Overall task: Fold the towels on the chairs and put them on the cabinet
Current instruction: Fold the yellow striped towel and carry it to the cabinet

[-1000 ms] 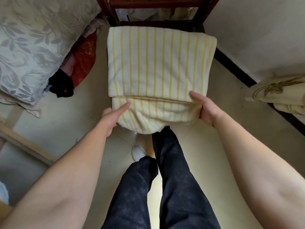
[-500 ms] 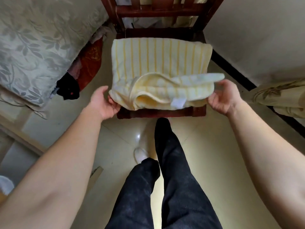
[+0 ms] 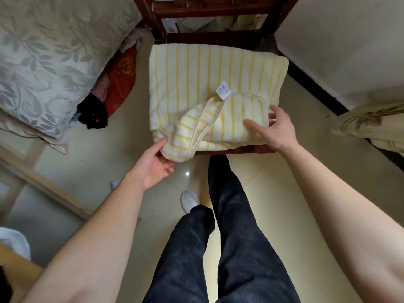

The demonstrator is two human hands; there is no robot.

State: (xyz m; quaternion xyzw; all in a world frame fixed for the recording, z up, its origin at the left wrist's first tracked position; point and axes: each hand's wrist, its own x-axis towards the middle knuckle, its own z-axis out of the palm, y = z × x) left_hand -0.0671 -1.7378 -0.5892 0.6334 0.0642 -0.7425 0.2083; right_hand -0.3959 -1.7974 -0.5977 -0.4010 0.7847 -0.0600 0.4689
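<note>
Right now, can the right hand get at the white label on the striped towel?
Probably yes. The label lies exposed on top of the towel, just beyond the right hand, whose fingers are spread at the towel's near right edge; nothing covers it.

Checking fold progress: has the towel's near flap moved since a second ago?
Yes. The striped towel's near flap hung past the chair seat's front edge; now it lies folded back toward the backrest.
</note>
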